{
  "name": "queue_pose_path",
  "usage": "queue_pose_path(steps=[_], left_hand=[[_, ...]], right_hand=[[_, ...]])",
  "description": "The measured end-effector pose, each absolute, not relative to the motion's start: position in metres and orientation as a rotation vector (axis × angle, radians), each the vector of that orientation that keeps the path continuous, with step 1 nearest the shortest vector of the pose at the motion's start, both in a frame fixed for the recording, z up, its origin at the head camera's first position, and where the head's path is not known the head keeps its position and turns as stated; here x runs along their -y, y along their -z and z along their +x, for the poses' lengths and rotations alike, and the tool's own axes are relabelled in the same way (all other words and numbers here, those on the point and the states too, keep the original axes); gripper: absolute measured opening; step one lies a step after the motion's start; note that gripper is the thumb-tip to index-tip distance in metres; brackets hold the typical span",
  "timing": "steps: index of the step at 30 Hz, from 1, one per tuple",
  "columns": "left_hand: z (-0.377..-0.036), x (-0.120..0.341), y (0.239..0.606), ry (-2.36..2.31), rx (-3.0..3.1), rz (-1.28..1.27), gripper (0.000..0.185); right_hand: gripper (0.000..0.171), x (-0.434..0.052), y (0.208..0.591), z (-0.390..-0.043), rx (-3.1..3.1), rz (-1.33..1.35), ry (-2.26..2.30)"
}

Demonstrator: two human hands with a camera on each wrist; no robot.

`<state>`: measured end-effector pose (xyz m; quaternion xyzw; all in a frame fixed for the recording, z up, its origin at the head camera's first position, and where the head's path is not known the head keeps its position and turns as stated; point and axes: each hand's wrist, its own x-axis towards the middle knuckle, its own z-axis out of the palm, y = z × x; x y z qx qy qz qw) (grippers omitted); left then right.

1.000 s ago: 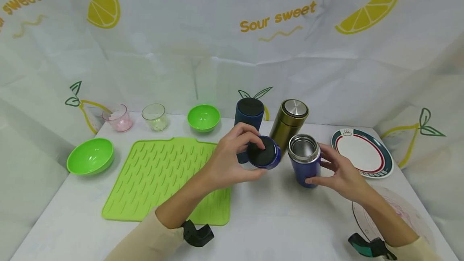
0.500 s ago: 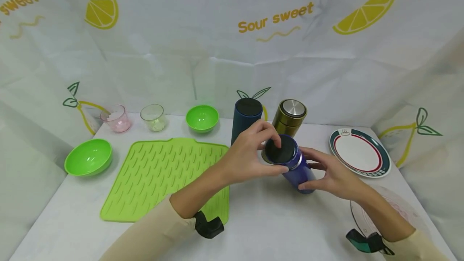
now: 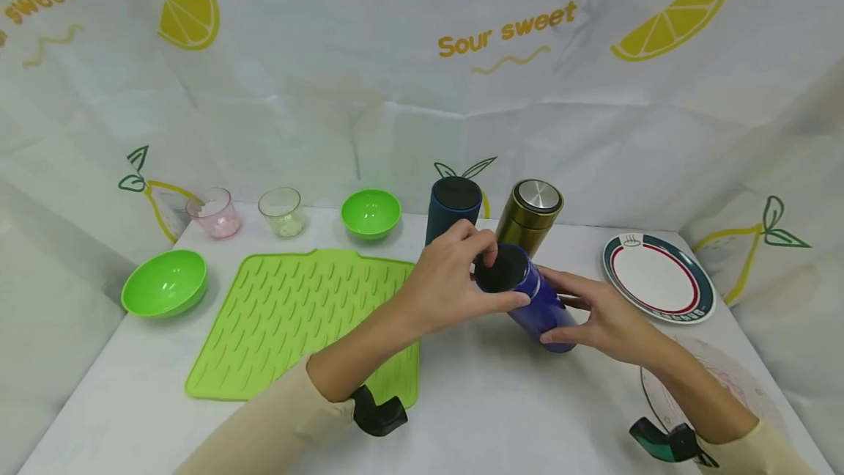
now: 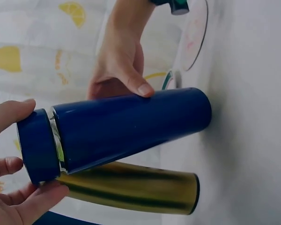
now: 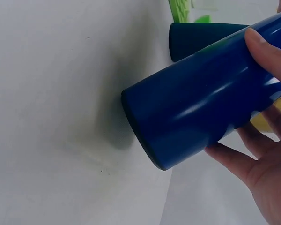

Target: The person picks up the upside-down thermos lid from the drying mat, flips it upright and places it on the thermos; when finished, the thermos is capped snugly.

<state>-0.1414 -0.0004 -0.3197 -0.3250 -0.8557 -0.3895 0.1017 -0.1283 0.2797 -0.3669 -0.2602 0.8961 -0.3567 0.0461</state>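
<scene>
My right hand (image 3: 603,314) grips the blue thermos flask (image 3: 546,317) round its side, thumb in front and fingers behind. The flask leans to the left, its top toward my left hand (image 3: 438,281). That hand holds the blue, black-topped lid (image 3: 502,271) by its edge, against the flask's mouth. In the left wrist view, a narrow silver band parts the lid (image 4: 37,147) from the flask's body (image 4: 131,129). The flask's base (image 5: 143,136) appears just off the table in the right wrist view, though contact is hard to tell.
Behind the hands stand a gold thermos (image 3: 530,215) and a dark blue flask (image 3: 453,207). A green mat (image 3: 290,336) lies left; green bowls (image 3: 163,284) and glass cups (image 3: 281,212) stand beyond. At right are a rimmed plate (image 3: 653,277) and a clear plate (image 3: 738,380).
One second ago the lid was apart from the flask and its steel mouth showed. The flask has since tilted left, and the lid has come onto its mouth.
</scene>
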Motion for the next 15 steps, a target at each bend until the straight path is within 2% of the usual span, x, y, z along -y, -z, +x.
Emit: queue_pose_path(steps=[4,9,12,15], left_hand=[[-0.14,0.005,0.315,1.081,2.607,-0.995,0.049],[-0.145,0.016,0.307,1.093,2.588,-1.301,0.066],[-0.148,0.021,0.303,1.09,2.553,-1.448,0.063],[-0.147,0.022,0.301,1.076,2.558,-1.482,0.063]], right_hand=[[0.087,-0.278,0.365,-0.128,-2.725,-0.808,1.081],[0.084,-0.277,0.363,-0.128,-2.714,-0.849,1.067],[0.082,-0.277,0.362,-0.128,-2.714,-0.854,1.049],[0.081,-0.276,0.362,-0.129,-2.707,-0.843,1.046]])
